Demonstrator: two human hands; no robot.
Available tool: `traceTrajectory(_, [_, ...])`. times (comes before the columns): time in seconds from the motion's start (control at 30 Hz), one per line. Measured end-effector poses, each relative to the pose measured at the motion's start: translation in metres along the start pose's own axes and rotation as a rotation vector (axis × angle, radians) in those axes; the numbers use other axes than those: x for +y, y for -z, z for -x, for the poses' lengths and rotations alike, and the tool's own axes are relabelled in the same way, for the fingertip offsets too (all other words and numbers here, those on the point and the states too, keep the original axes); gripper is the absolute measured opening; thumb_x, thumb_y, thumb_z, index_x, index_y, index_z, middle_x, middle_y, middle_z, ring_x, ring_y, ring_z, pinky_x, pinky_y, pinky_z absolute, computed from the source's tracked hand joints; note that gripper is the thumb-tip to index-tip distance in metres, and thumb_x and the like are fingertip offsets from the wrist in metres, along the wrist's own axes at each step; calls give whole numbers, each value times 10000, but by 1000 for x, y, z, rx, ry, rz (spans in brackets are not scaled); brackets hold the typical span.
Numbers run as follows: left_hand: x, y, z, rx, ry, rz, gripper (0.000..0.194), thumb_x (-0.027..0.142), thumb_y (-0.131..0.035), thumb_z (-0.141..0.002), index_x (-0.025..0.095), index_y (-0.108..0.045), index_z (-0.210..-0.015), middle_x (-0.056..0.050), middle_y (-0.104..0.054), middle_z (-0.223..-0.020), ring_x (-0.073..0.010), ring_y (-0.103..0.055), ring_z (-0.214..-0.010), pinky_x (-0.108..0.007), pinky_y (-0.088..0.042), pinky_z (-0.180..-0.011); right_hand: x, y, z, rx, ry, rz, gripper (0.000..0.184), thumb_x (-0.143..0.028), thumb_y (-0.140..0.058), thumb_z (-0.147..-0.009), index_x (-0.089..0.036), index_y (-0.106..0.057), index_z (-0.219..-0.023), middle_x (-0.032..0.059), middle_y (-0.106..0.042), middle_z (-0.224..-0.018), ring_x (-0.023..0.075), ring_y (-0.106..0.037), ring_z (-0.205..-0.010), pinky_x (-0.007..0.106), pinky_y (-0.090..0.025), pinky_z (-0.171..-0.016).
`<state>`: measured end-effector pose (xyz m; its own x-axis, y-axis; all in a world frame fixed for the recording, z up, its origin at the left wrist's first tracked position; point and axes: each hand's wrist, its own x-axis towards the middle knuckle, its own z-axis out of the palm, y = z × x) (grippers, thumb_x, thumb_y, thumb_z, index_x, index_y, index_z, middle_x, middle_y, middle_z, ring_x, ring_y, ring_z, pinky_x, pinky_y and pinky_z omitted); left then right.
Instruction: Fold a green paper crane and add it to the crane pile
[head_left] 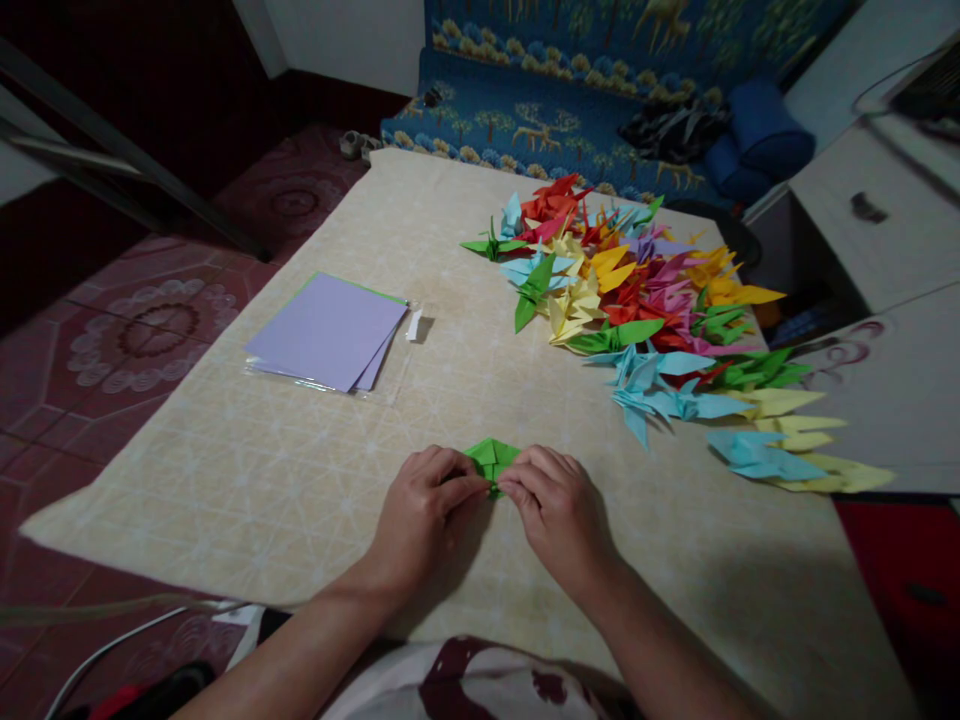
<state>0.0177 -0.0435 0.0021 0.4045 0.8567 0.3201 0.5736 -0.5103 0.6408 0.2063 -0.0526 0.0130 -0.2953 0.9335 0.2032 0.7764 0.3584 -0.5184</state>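
A partly folded piece of green origami paper (491, 455) lies at the near middle of the table, with creases and flaps showing on its face. My left hand (431, 495) pinches its left side between thumb and fingers. From the other side, my right hand (559, 505) pinches its right edge, and the two thumbs nearly meet at the paper's lower part. Both hands cover the paper's side corners. Beyond them to the right spreads a heap of folded paper cranes (637, 290) in red, green, yellow, blue, orange, pink and purple.
A stack of square purple paper (330, 330), green showing at its edge, rests on a clear plastic sleeve at the left. The table (225, 480) wears a cream patterned cloth. A blue patterned sofa (517, 110) stands behind it, a white cabinet (885, 270) at the right.
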Motion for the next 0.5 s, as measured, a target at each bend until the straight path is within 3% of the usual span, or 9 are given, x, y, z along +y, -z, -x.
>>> traceTrajectory(0.2, [0,0,-2,14,72,30,93,162,-629,-846,167,-713,-806,-65,-659,-808,-197,-578,-770,-361,-452,-711,-6,1,-6,-73,-41,101,142,-168,-572,-915,-194,-611,-781,29,-618,-814,194,-555,-823,316,-364,-733])
traceTrajectory(0.5, [6,1,-7,-15,157,-8,117,191,-578,-858,171,-685,-815,-69,-636,-807,-214,-572,-794,-374,-446,-722,-10,2,-8,-74,-73,144,121,-168,-564,-892,-205,-570,-777,33,-604,-814,202,-534,-792,328,-357,-725])
